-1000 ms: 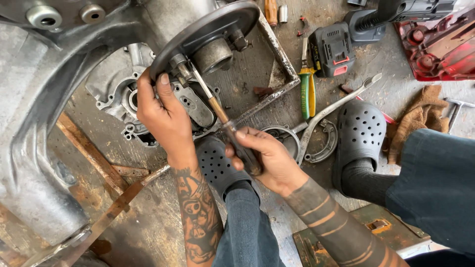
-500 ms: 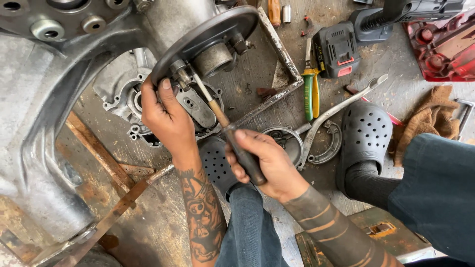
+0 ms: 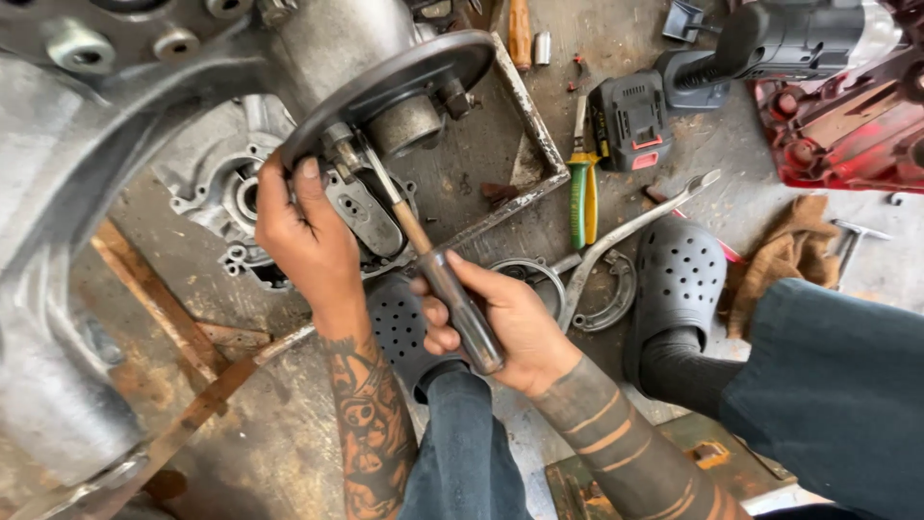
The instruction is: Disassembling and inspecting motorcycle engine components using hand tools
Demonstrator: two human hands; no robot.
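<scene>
screwdriver [image 3: 438,265] runs on a diagonal, its tip up-left against the small fitting under the dark round plate [image 3: 385,87], its handle down-right. right hand [image 3: 500,323] is wrapped tight around the handle, forearm coming from below. left hand [image 3: 308,241] grips the plate's lower edge, fingers curled, wrist bent upward.

Your view is evenly daylit, soft shadows under the metal disc [image 3: 385,82], sharp focus, edges slightly bowed
</scene>
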